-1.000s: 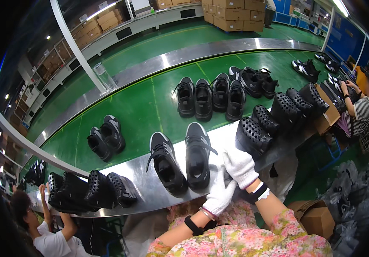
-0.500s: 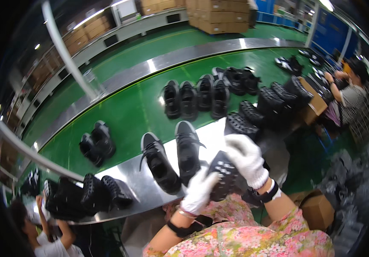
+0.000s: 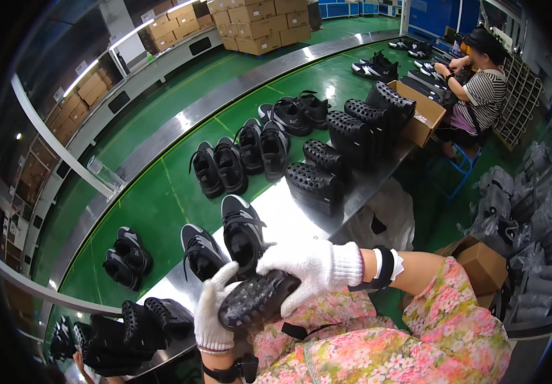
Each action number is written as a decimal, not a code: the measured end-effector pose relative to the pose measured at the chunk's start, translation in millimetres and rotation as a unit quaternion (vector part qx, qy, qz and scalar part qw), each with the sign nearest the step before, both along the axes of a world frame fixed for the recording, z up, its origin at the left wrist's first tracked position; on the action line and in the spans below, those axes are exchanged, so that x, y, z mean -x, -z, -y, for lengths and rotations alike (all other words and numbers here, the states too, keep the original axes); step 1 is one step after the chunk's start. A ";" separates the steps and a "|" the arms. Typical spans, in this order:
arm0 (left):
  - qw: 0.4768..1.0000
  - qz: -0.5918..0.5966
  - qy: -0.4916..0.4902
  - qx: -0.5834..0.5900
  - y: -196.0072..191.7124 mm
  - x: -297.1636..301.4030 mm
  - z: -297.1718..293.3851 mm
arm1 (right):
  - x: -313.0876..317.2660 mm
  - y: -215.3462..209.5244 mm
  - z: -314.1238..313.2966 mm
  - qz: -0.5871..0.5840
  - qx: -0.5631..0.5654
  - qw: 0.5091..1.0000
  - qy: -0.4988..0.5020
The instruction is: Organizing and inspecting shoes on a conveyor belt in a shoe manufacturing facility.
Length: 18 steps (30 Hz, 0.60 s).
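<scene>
Low in front of me, a black dimpled shoe-shaped insert (image 3: 256, 302) lies tilted between my gloved hands. My right hand (image 3: 311, 272) grips its upper side and right end, fingers over it and thumb below. Around its left end is my left hand (image 3: 215, 313), thumb raised and the other fingers partly hidden. Just beyond, two black-and-grey sneakers stand on the shiny metal table edge (image 3: 292, 211): the left sneaker (image 3: 204, 251) and the right sneaker (image 3: 242, 233), the right one partly covered by my right hand.
Stacks of black dimpled inserts (image 3: 314, 182) line the table's right; more stacks (image 3: 136, 323) stand at left. Several sneakers (image 3: 230, 165) rest on the green surface (image 3: 167, 179). A co-worker (image 3: 480, 89) sits by an open carton (image 3: 422, 115) at far right; a brown carton (image 3: 480, 265) sits beside me.
The view has turned right. The insert has gone from upright to lying sideways, with my right hand now across its upper side and my left hand at its left end.
</scene>
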<state>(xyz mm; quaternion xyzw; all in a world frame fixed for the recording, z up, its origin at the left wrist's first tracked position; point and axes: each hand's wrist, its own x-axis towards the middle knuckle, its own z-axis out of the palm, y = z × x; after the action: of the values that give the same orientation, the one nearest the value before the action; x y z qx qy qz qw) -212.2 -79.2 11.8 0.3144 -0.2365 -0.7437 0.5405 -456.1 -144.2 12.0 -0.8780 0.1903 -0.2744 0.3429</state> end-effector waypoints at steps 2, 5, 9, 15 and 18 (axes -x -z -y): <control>0.995 -0.014 -0.093 0.027 5.1 -0.1 -17.5 | -4.8 -0.2 -1.6 0.018 -0.022 0.999 0.035; 0.990 0.063 -0.107 0.069 0.0 -1.1 -13.5 | -11.4 -7.4 -10.0 0.047 -0.041 0.995 0.077; 0.979 0.165 -0.114 -0.045 -5.8 1.7 0.9 | -9.4 -16.7 -37.8 0.014 0.011 0.998 0.058; 0.938 0.309 -0.125 -0.100 -4.6 1.5 18.7 | -0.5 11.1 -51.3 0.071 -0.219 0.955 0.188; 0.680 0.654 -0.106 0.314 7.0 -15.3 48.4 | 18.9 9.9 -39.4 0.092 -0.356 0.891 0.266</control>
<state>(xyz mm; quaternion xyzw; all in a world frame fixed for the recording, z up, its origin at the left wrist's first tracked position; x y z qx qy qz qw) -196.9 -127.7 4.8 0.5552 -0.7145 -0.1686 0.3910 -475.0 -104.7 2.1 -0.5849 0.4691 -0.3487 0.5624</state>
